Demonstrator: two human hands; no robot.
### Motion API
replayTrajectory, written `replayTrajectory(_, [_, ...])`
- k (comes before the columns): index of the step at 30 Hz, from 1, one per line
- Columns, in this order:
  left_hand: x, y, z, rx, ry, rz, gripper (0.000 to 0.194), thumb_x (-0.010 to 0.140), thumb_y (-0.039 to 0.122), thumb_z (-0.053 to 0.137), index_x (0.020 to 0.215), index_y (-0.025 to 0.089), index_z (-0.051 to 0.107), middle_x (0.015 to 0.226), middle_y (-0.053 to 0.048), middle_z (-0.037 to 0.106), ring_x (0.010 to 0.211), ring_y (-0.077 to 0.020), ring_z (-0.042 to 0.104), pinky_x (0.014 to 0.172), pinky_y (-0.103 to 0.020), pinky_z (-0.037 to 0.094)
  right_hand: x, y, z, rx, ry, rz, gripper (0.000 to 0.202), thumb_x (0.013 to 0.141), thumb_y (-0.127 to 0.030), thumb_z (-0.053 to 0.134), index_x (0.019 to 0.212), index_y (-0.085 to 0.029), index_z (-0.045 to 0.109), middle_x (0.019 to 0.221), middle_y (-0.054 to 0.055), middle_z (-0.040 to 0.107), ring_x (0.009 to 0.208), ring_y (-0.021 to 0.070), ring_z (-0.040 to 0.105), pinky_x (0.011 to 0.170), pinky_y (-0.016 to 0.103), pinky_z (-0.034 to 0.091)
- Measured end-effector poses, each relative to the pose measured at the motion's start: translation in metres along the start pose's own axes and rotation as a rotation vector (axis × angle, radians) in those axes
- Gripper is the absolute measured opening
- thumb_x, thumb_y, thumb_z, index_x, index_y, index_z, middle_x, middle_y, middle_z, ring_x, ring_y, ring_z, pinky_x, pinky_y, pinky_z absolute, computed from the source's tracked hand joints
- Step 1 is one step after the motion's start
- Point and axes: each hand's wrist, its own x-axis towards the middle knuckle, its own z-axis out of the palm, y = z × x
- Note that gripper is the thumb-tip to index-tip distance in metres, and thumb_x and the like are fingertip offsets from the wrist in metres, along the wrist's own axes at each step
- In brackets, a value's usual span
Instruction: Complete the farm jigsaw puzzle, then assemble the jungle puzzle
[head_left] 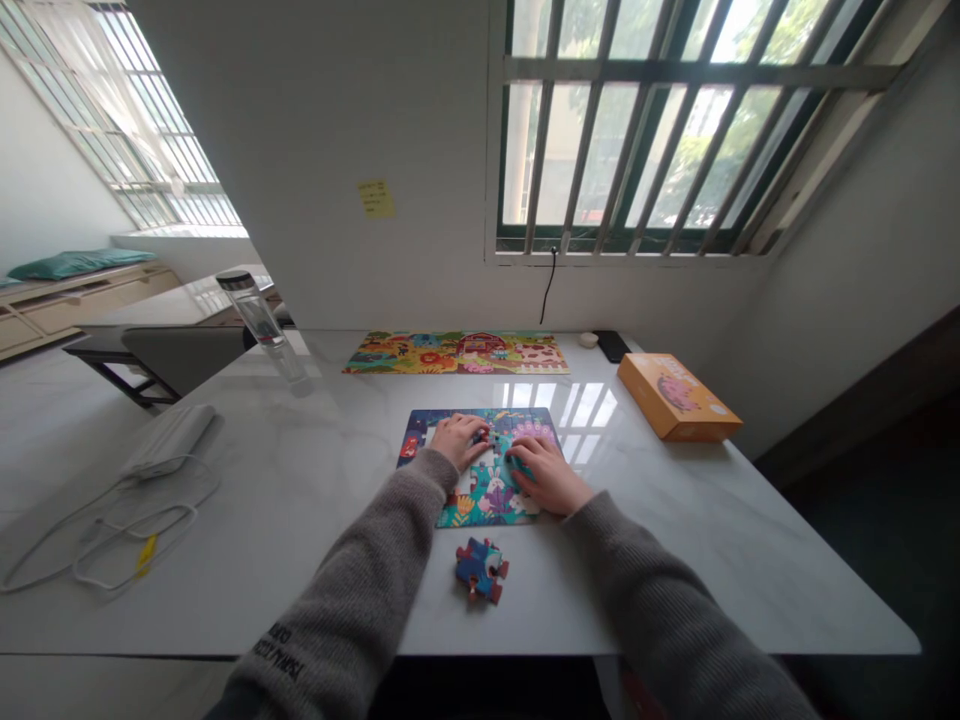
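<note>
A colourful jigsaw puzzle point(493, 497) lies flat on the white table, with a pale gap left of its middle. My left hand point(459, 441) rests over the puzzle's upper left part, its thumb and fingertips near a small dark piece by the gap. On the right side, my right hand point(546, 472) has bent fingers touching the puzzle surface; whether a piece is under them is hidden. Loose blue and red puzzle pieces point(481, 570) lie in a small pile nearer the table's front edge.
Behind the puzzle lies a long picture strip point(457, 353). An orange box point(677, 397) and a black phone point(613, 347) are at the right. To the left are a clear bottle point(259, 312), a white device point(169, 440) and its cable point(150, 515).
</note>
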Motion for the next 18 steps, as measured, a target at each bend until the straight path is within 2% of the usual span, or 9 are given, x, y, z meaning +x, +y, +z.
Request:
replayTrajectory(10, [-0.005, -0.007, 0.005, 0.015, 0.029, -0.01, 0.023, 0.091, 0.036, 0.067, 0.112, 0.028, 0.07, 0.127, -0.003, 0.067, 0.118, -0.0256, 0.055, 0.102, -0.043, 0.038, 0.004, 0.0, -0.005, -0.048, -0.025, 0.009, 0.027, 0.094, -0.024, 0.058, 0.121, -0.02, 0.062, 0.123, 0.01, 0.062, 0.115, 0.0258, 0.05, 0.102, 0.04, 0.039])
replayTrajectory(18, [-0.006, -0.004, 0.006, 0.04, 0.036, -0.023, 0.026, 0.09, 0.029, 0.064, 0.115, 0.026, 0.07, 0.127, -0.005, 0.065, 0.12, -0.0263, 0.054, 0.104, -0.045, 0.04, 0.023, -0.008, -0.009, -0.266, -0.053, 0.034, 0.036, 0.098, -0.032, 0.054, 0.132, -0.022, 0.059, 0.12, 0.012, 0.062, 0.113, 0.0295, 0.051, 0.099, 0.044, 0.038])
